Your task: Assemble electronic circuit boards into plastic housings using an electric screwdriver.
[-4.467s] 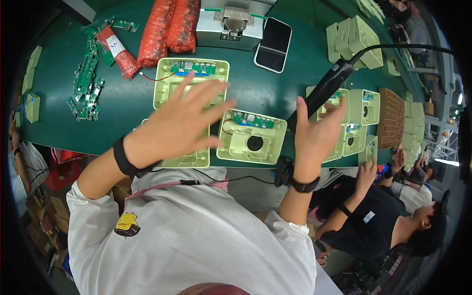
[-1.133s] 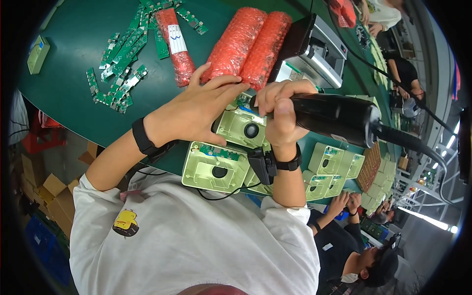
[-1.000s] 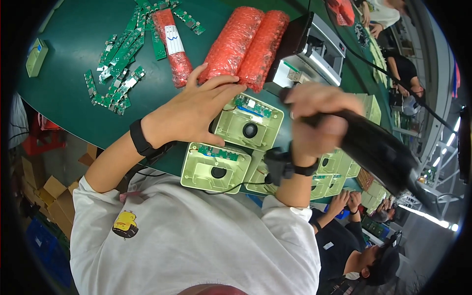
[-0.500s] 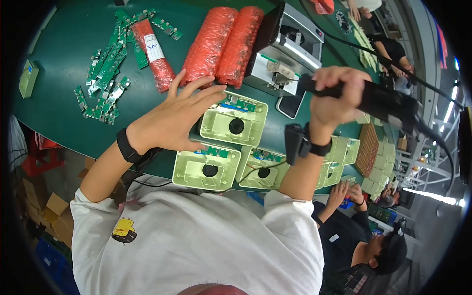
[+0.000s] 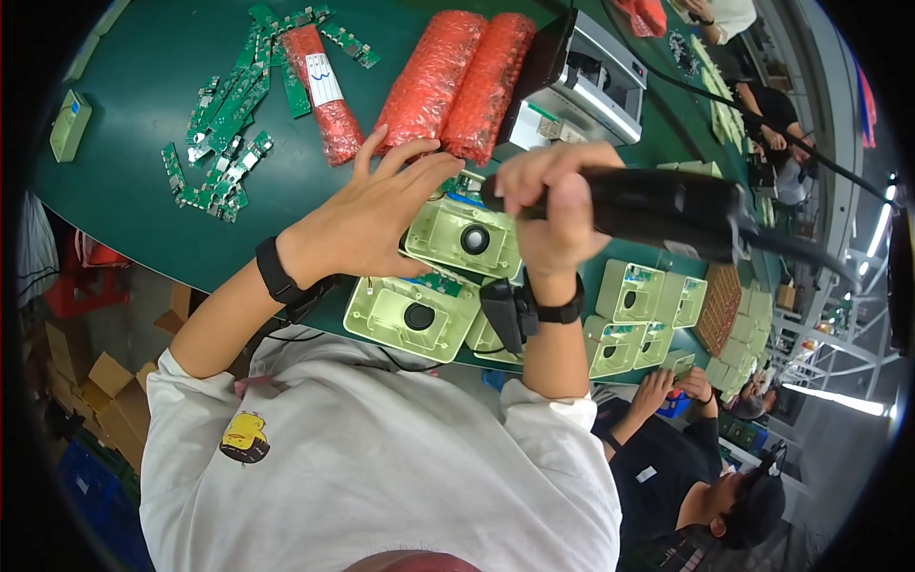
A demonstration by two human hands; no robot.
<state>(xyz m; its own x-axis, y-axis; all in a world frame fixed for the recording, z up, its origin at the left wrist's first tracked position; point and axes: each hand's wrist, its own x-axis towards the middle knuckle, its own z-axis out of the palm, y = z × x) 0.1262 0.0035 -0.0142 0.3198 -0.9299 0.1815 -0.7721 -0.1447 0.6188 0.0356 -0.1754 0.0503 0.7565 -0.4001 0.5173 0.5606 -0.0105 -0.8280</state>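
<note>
My right hand (image 5: pixel 558 205) is wrapped round a black corded electric screwdriver (image 5: pixel 658 208), held lengthwise over the right side of a pale green plastic housing (image 5: pixel 440 234). The tool's front end points left; its tip cannot be made out. Inside that housing are a round black speaker (image 5: pixel 475 239) and a green circuit board along the far wall, partly covered by my hands. My left hand (image 5: pixel 367 214) lies spread at the housing's left side, fingers across the far corner and thumb by the near edge. Closer to me sits a second housing (image 5: pixel 381 338), likewise with a speaker and board.
Red bubble-wrapped rolls (image 5: pixel 434 81) and a slim red packet (image 5: pixel 334 124) lie behind my left hand. Loose circuit boards (image 5: pixel 229 114) are heaped at left. Beyond the screwdriver stands a boxy metal machine (image 5: pixel 581 81). More housings (image 5: pixel 629 291) line the right, beside a co-worker (image 5: pixel 677 467).
My right hand has swung left with the screwdriver, from beside the metal machine to over the far housing. My left hand keeps its place at the housing. The whole view has shifted slightly.
</note>
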